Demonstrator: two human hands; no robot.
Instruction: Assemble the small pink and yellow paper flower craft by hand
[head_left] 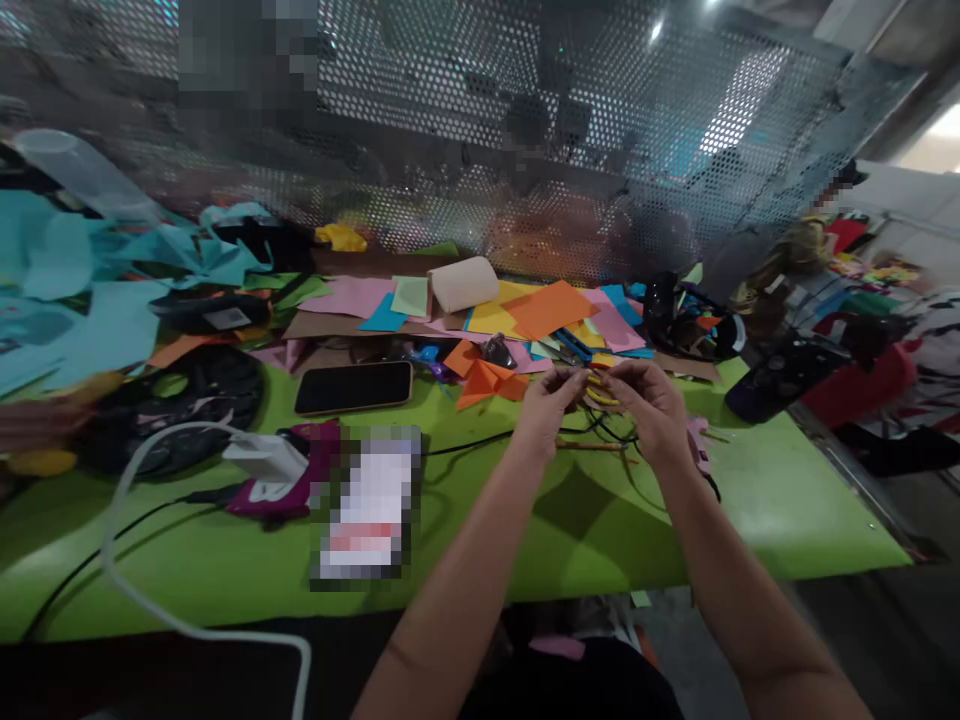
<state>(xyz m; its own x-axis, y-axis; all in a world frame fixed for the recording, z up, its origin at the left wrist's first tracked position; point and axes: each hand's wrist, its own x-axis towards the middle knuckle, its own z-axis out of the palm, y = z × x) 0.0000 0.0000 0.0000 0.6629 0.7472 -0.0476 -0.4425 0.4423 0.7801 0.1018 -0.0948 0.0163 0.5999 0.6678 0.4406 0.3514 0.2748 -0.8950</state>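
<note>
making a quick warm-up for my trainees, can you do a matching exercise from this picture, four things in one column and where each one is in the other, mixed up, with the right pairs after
Things
1. Charger
2. Yellow piece
3. Roll
4. Dark phone

Places
A. On its side on the paper sheets
B. Flat on the green table
C. Between the fingers of the left hand and right hand
D. At the purple socket

Right pairs: 1-D, 2-C, 3-A, 4-B
</note>
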